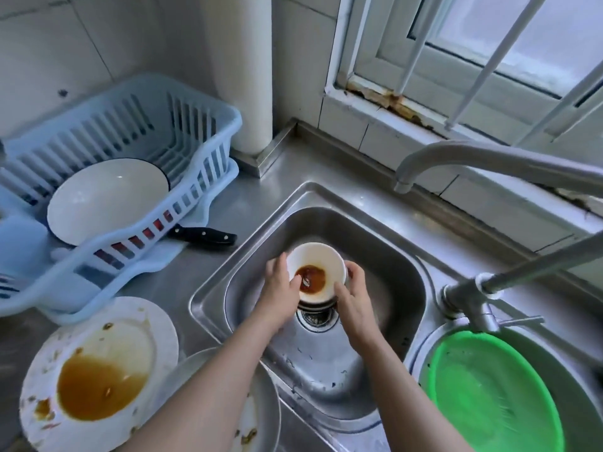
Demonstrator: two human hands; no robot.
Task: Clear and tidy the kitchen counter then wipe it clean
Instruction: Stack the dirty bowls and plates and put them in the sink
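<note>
A small white bowl (318, 259) with brown sauce at its bottom is held over the steel sink (385, 256), just above the drain. My left hand (280, 288) grips its left rim, fingertips reaching inside. My right hand (354, 291) holds its right side. A dirty white plate (98, 370) with a pool of brown sauce sits on the counter at lower left. Under my left forearm lies a steel dish (261, 402) with food bits.
A light blue drying rack (130, 125) at the left holds a clean white bowl (107, 197). A black-handled knife (202, 235) lies beside it. The faucet spout (404, 181) hangs over the sink's far right. A green basin (489, 393) fills the right sink.
</note>
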